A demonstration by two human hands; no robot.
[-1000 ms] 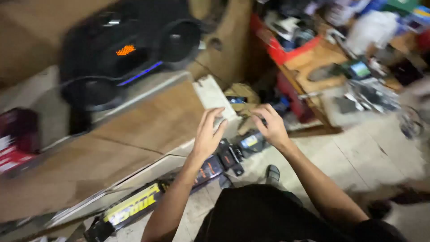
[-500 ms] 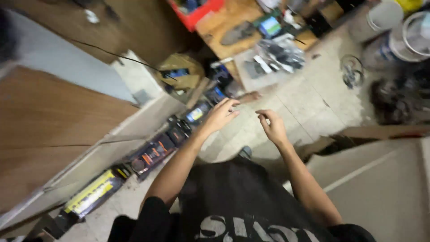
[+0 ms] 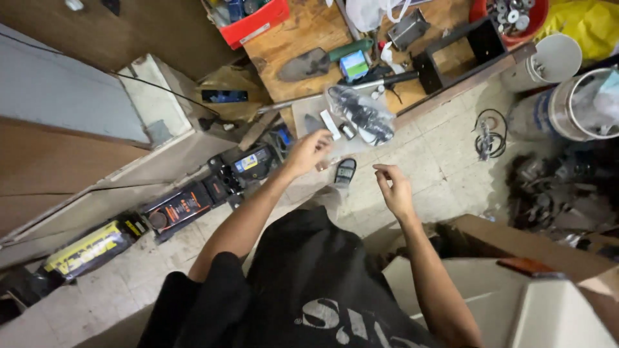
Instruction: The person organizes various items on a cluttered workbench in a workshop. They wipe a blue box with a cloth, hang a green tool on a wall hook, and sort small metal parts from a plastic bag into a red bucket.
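My left hand [image 3: 311, 151] reaches forward over the tiled floor, just right of a black car battery [image 3: 254, 162]. Its fingers curl downward, and I cannot tell whether they pinch something small. My right hand [image 3: 394, 189] hovers lower and to the right, fingers loosely apart and holding nothing. A dark sandal [image 3: 345, 172] lies on the floor between the hands. Just beyond the left hand sits a clear plastic bag of black parts [image 3: 361, 116] on a grey board.
More batteries line the wall at left: a black one [image 3: 180, 206] and a yellow-labelled one [image 3: 84, 249]. A low wooden board [image 3: 309, 32] carries a trowel [image 3: 308, 65] and a red tray [image 3: 255, 22]. White buckets [image 3: 577, 103], a wire coil [image 3: 489, 133] and a cardboard box [image 3: 516, 240] stand at right.
Both hands have come off the batteries by the wall and moved right, apart from each other. The view has swung toward the wooden board and buckets.
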